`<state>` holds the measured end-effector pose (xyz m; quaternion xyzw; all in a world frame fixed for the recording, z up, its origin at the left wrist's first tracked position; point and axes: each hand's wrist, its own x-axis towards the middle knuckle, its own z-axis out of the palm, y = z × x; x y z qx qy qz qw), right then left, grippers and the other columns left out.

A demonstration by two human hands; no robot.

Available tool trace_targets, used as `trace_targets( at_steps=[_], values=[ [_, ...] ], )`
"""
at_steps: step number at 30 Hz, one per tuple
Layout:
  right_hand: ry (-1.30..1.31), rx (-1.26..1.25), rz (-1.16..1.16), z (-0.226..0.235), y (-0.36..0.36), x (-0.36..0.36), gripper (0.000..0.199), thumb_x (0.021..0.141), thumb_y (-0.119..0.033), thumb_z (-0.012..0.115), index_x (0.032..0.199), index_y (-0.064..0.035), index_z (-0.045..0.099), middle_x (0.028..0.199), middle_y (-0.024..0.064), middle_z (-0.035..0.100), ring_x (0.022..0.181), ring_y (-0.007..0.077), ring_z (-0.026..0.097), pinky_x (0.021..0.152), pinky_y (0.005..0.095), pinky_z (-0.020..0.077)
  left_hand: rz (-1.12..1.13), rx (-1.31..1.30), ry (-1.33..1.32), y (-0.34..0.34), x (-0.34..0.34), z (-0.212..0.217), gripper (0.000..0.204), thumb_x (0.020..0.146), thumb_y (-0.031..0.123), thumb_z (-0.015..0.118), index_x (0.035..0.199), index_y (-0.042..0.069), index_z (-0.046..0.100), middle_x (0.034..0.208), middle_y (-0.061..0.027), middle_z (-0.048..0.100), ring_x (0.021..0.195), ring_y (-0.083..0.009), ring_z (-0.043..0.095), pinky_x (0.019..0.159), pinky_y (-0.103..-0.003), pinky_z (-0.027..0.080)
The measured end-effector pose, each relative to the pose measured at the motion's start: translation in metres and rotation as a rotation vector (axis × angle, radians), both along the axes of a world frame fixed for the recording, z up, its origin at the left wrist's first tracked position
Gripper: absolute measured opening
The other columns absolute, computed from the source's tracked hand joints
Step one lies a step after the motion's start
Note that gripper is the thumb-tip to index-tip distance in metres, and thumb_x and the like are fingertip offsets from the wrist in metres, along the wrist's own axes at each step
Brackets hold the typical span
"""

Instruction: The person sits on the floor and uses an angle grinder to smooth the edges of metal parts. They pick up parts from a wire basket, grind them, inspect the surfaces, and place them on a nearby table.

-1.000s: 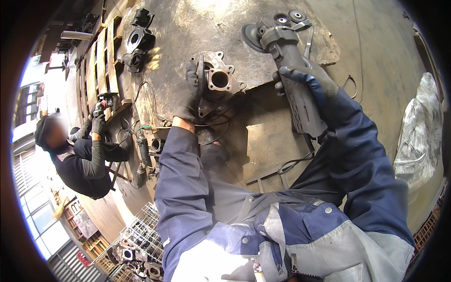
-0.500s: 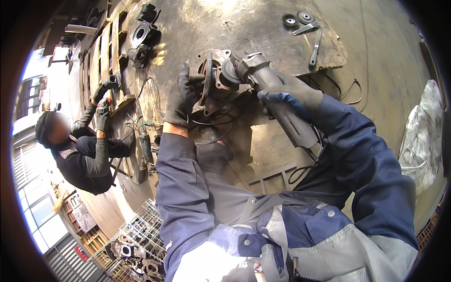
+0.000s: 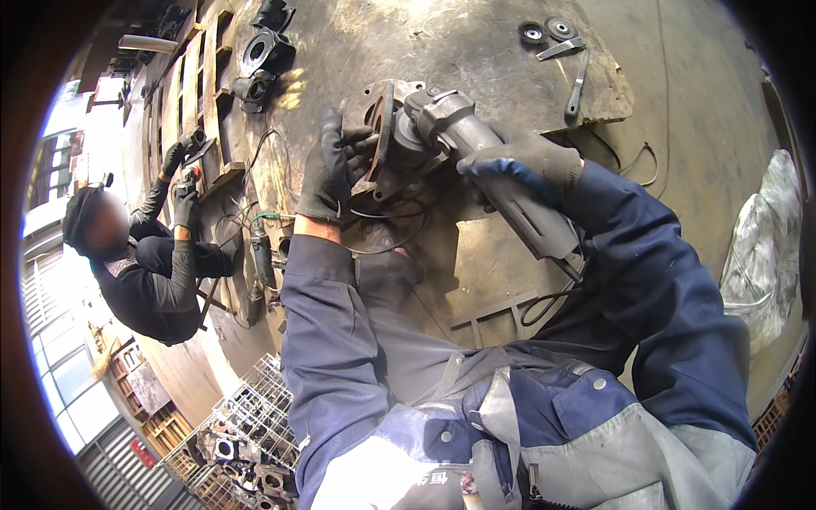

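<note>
A rusty cast metal part (image 3: 381, 127) with a flange stands tilted on the steel workbench (image 3: 476, 51). My left hand (image 3: 333, 170), in a dark glove, grips its left side. My right hand (image 3: 523, 166), gloved in grey and blue, holds a grey angle grinder (image 3: 476, 144) by its body. The grinder's disc end presses against the right face of the part. The grinder's cord (image 3: 544, 306) trails down toward my lap.
Two grinding discs (image 3: 546, 31) and a wrench (image 3: 576, 85) lie at the bench's far right. Dark cast parts (image 3: 259, 59) sit at the far left. Another person (image 3: 136, 255) in dark clothes works with a tool at the left. A wire crate (image 3: 246, 442) holds more castings.
My right hand brought the angle grinder from the far right of the bench down to the cast part. My left hand tilted the part upright and keeps gripping it.
</note>
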<state>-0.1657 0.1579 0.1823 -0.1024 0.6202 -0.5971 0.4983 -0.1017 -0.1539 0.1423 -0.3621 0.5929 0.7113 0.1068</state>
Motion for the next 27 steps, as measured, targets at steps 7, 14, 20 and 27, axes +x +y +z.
trace_targets(
  at_steps=[7, 14, 20, 27],
  values=[
    [-0.162, 0.024, 0.126, 0.019, 0.015, 0.016, 0.054, 0.087, -0.022, 0.084, 0.127, 0.0043, 0.058, 0.097, 0.0114, 0.071, 0.074, 0.0172, 0.071, 0.065, 0.0332, 0.0619, -0.034, -0.015, 0.019, 0.001, 0.005, 0.004, 0.081, 0.101, 0.075, 0.047, 0.124, 0.000, 0.065, 0.109, -0.0118, 0.074, 0.090, -0.0211, 0.071, 0.083, -0.035, 0.057],
    [-0.081, 0.117, 0.034, 0.009, 0.023, -0.001, 0.055, 0.087, -0.021, 0.085, 0.128, 0.0047, 0.059, 0.096, 0.0107, 0.072, 0.078, 0.0182, 0.073, 0.069, 0.0341, 0.0647, -0.039, -0.031, 0.006, -0.001, 0.002, 0.001, 0.079, 0.101, 0.073, 0.049, 0.123, -0.001, 0.065, 0.107, -0.0119, 0.074, 0.089, -0.0194, 0.070, 0.082, -0.033, 0.057],
    [-0.259, -0.190, 0.012, -0.033, 0.010, -0.020, 0.050, 0.095, -0.027, 0.078, 0.132, -0.0023, 0.056, 0.100, 0.0140, 0.071, 0.080, 0.0255, 0.074, 0.070, 0.0413, 0.0646, -0.083, -0.100, 0.034, 0.002, 0.002, 0.002, 0.077, 0.101, 0.071, 0.052, 0.121, -0.002, 0.066, 0.105, -0.0117, 0.074, 0.088, -0.0195, 0.071, 0.079, -0.031, 0.058],
    [-0.557, -0.189, -0.132, -0.061, 0.039, -0.009, 0.057, 0.098, -0.040, 0.074, 0.136, -0.0011, 0.056, 0.112, 0.0164, 0.070, 0.096, 0.0288, 0.074, 0.086, 0.0437, 0.0638, -0.140, -0.226, 0.047, 0.006, 0.002, 0.004, 0.078, 0.101, 0.067, 0.054, 0.126, -0.006, 0.067, 0.111, -0.0162, 0.074, 0.092, -0.0219, 0.071, 0.083, -0.033, 0.058]
  ],
)
